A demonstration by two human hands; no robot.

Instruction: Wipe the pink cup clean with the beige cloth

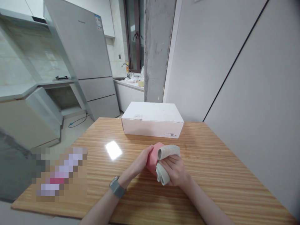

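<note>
At lower centre, a pink object [152, 158] is gripped in the curled left hand [142, 158]; a grey cloth [168, 151] is bunched against it by the clenched right hand [173, 170]. Probably light and slippery, it is best held by its side.

Left arm [106, 200] and right arm [202, 198] are slanting inward, pretty much converging. The left hand [142, 159] is kinda cupping, thumb [149, 148] showing, while the right hand [175, 170] is gripping just beside it, fingers [167, 164] curled.
</note>
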